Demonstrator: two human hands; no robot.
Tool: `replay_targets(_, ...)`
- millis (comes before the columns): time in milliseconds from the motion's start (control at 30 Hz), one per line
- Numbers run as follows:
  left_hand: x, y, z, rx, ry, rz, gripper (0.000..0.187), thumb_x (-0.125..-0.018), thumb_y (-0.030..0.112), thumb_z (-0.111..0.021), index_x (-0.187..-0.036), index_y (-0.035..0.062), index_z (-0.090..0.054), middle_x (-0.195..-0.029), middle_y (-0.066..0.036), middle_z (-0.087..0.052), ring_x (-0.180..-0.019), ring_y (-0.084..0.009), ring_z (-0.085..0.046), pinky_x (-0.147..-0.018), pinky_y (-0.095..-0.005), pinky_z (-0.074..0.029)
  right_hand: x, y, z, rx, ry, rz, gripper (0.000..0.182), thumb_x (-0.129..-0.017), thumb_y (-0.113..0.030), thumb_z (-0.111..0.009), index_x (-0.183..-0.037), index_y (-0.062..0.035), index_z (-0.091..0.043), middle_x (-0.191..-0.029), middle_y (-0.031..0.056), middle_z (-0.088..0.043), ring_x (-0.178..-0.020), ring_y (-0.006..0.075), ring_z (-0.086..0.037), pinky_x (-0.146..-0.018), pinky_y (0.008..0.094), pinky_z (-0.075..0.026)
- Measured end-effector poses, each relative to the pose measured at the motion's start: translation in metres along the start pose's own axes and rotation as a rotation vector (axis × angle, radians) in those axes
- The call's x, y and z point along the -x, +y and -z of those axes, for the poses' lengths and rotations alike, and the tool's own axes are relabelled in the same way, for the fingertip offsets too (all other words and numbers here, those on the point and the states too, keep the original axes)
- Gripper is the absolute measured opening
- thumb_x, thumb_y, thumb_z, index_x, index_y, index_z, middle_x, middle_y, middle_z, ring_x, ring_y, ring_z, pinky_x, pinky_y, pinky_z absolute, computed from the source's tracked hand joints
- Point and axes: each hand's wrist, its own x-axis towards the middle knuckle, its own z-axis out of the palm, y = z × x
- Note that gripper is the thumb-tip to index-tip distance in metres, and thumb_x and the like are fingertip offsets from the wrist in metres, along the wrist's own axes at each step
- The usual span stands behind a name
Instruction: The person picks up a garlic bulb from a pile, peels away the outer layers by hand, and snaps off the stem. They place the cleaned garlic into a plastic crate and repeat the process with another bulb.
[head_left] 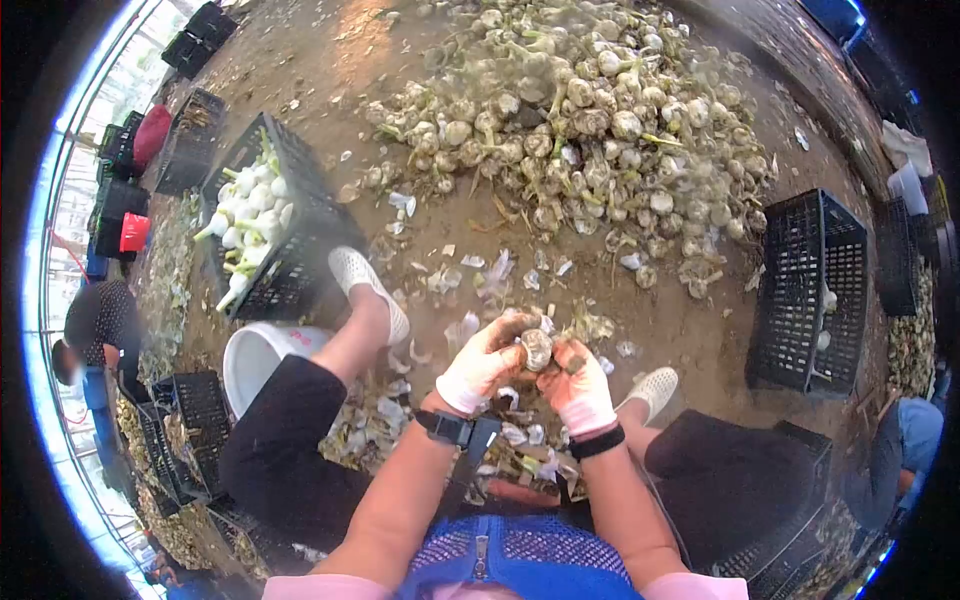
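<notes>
- Holding a garlic bulb [537,349] in curled fingers, the left hand [484,368] is closed on it, in front of the body and above the floor.
- The right hand [578,388] sits close against the bulb's other side, a small dark piece [573,363] at its fingertips; I cannot tell whether it also grips the bulb.
- Both hands wear pale gloves, stained brown at the fingers.
- Loose garlic peels [375,425] litter the floor below and around the hands.
- Ahead lies a broad heap of soil-stained garlic [600,125].
- To the left, a black crate [315,235] holds clean white bulbs [258,210], near a white bucket [240,370].
- To the right stands another black crate [790,300], with a few pale bulbs [824,340] visible through its side.
</notes>
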Motion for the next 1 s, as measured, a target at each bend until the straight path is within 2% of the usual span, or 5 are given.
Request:
replay_targets(100, 0.035, 0.006, -0.015, -0.150, -0.007, -0.087, 0.077, -0.076, 0.022, -0.073, -0.136, 0.0019, -0.030, -0.123, -0.009, -0.048, -0.109, -0.0217, -0.052, -0.086, -0.0338, -0.048, 0.026, -0.007, -0.034, -0.029, -0.039, 0.002, 0.012, -0.084, -0.009, -0.059, -0.096, -0.0060, -0.058, -0.083, 0.0024, -0.062, -0.076, 0.0167, -0.059, -0.067, 0.0349, -0.050)
replay_targets(233, 0.074, 0.024, -0.065, -1.253, 0.282, -0.433, 0.069, -0.063, 0.016, -0.077, -0.124, -0.0002, -0.047, -0.106, -0.014, -0.060, -0.091, -0.0226, -0.062, -0.079, -0.0322, -0.050, 0.055, -0.009, -0.042, 0.617, -0.091, 0.194, 0.017, -0.083, -0.008, -0.062, -0.098, -0.0031, -0.057, -0.085, 0.0031, -0.060, -0.079, 0.0126, -0.058, -0.068, 0.0252, -0.048)
replay_targets(567, 0.082, 0.000, -0.088, -1.502, 0.389, -0.702, 0.056, -0.062, 0.016, -0.076, -0.112, 0.0018, -0.055, -0.102, -0.016, -0.059, -0.091, -0.0297, -0.061, -0.077, -0.0361, -0.051, 0.073, -0.016, -0.033, 0.509, -0.153, 0.164, 0.028, -0.083, -0.021, -0.066, -0.101, -0.0013, -0.057, -0.085, 0.0007, -0.059, -0.072, 0.0075, -0.052, -0.065, 0.0222, -0.044)
replay_targets(833, 0.085, 0.001, -0.085, -1.201, 0.358, -0.612, 0.053, -0.068, 0.019, -0.073, -0.113, 0.0005, -0.051, -0.103, -0.015, -0.059, -0.091, -0.0266, -0.061, -0.077, -0.0348, -0.050, 0.078, -0.020, -0.035, 0.650, -0.191, 0.189, 0.021, -0.085, -0.011, -0.061, -0.103, 0.0004, -0.058, -0.086, 0.0014, -0.061, -0.070, 0.0068, -0.053, -0.064, 0.0209, -0.042)
replay_targets(1000, 0.076, -0.019, -0.046, -0.150, 0.243, -0.226, 0.042, -0.085, 0.022, -0.057, -0.118, 0.0001, -0.045, -0.102, -0.008, -0.057, -0.086, -0.0167, -0.059, -0.068, -0.0288, -0.052, 0.090, -0.011, -0.045, 0.745, -0.169, 0.164, 0.020, -0.083, -0.005, -0.061, -0.102, 0.0019, -0.059, -0.087, 0.0026, -0.063, -0.075, 0.0072, -0.054, -0.068, 0.0208, -0.044)
